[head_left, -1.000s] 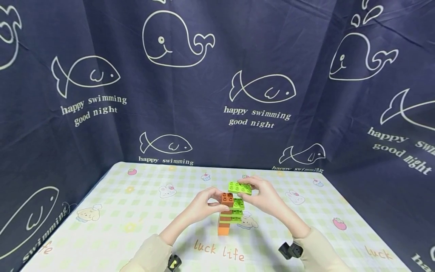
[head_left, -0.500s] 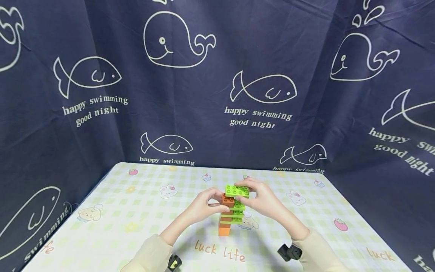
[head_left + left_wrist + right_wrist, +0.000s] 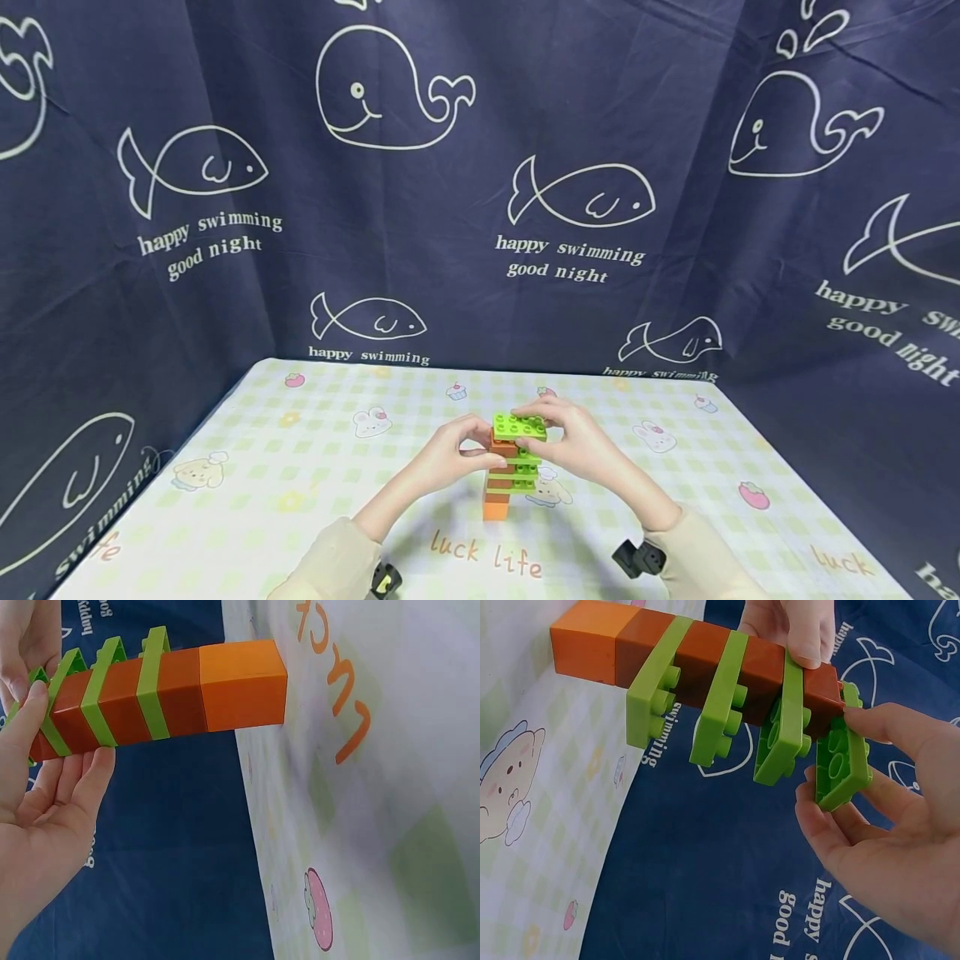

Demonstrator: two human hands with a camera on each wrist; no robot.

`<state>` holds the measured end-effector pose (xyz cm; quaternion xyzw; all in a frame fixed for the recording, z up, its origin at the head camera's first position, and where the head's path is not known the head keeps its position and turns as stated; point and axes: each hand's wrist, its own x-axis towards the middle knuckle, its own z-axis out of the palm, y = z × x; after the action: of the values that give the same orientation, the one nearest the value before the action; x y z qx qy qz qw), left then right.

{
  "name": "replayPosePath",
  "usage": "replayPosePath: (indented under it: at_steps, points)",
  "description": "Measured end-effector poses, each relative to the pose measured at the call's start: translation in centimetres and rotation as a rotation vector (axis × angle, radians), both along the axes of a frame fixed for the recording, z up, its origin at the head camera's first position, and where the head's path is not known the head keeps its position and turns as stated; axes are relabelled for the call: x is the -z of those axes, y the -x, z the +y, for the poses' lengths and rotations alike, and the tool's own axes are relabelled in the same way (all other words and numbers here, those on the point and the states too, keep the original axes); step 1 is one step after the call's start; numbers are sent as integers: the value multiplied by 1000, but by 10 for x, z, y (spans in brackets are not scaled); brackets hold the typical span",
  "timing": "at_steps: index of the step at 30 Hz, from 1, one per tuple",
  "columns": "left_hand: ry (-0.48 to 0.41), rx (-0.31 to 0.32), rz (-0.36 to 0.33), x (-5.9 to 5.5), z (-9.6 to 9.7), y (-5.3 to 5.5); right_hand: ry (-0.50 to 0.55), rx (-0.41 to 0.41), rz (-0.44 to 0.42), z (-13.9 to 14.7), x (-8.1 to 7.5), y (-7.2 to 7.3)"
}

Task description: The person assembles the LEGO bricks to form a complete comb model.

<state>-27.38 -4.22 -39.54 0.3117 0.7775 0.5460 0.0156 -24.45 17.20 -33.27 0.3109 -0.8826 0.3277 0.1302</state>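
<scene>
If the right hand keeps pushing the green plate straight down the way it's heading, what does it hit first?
Most likely the top brown brick of the tower. The right hand holds the green plate right over it, and the left hand pinches that brick. Whether plate and brick already touch is unclear.

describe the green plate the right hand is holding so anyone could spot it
On the checked tablecloth stands a tower of brown blocks and green plates on an orange base block. The flat lime-green studded plate sits at its very top, pinched by the right hand; unlike the lower plates, nothing lies above it.
</scene>
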Motion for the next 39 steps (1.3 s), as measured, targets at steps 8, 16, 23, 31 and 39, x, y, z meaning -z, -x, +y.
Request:
replayPosePath:
  at_steps: [8,16,23,31,39]
  points:
    - [-7,10,-12,1,0,0,-24,5,-20,1,-2,-2]
    - [-8,15,-14,2,0,0,-39,-8,-33,2,-2,-2]
    - [-18,26,-22,3,-1,0,-40,-25,-47,2,-3,-2]
    - [-13,28,-17,2,0,0,-43,-68,-45,4,-2,1]
    - [-3,18,-17,1,0,0,-59,-129,-13,6,-4,6]
